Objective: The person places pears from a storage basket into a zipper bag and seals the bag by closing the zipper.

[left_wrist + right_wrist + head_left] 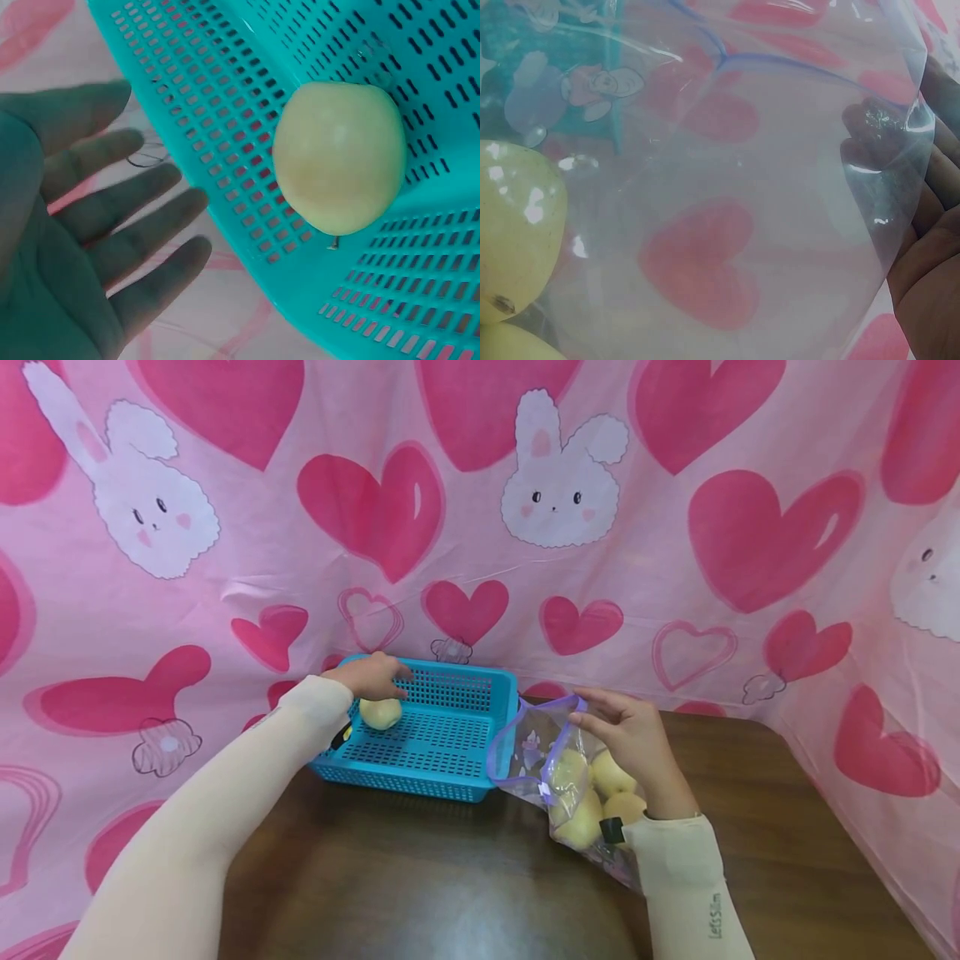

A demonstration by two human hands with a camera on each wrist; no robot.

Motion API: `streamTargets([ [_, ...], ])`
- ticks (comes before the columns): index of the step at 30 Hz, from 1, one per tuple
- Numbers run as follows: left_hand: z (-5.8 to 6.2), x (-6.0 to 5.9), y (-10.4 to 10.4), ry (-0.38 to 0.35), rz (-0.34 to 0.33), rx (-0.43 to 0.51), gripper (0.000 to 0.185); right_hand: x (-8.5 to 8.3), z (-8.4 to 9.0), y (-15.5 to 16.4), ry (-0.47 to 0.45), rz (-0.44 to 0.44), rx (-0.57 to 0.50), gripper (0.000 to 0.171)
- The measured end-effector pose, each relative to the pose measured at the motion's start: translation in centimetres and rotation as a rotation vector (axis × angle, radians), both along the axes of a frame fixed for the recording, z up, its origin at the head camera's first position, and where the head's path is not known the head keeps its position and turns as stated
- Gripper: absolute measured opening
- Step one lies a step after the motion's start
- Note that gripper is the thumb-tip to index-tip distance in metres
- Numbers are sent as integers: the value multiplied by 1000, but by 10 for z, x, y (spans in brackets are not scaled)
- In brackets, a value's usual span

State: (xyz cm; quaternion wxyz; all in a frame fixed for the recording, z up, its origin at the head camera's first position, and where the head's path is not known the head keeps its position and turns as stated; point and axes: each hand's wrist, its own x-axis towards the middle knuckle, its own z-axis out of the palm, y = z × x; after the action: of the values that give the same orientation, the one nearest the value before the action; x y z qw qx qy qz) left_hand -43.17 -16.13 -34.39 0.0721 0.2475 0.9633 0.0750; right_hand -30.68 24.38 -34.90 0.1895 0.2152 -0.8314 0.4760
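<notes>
Left hand spread open over the apple lying in basket's far-left corner; right hand pinches bag rim, keeping its mouth open.

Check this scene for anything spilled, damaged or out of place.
Nothing stands out. One yellow apple sits whole inside the blue basket, with the left hand open just above it. The right hand pinches the clear zip bag open; the other apples lie inside it, none loose on the table.
</notes>
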Motion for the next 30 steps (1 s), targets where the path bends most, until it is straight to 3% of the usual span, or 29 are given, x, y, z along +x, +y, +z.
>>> streamTargets([
  [6,-3,-4,-6,91,111,0,41,-1,0,0,-1,0,-7,36],
  [11,-7,-8,-9,103,181,-18,42,0,0,0,-8,-6,-7,36],
  [17,-15,-15,-13,120,296,-51,28,0,1,0,-27,-11,-5,37],
  [23,-20,-17,-16,89,377,-81,37,0,0,1,-36,-17,0,37],
  [30,-21,-15,-13,22,424,-112,59,0,0,1,-31,-20,6,37],
])
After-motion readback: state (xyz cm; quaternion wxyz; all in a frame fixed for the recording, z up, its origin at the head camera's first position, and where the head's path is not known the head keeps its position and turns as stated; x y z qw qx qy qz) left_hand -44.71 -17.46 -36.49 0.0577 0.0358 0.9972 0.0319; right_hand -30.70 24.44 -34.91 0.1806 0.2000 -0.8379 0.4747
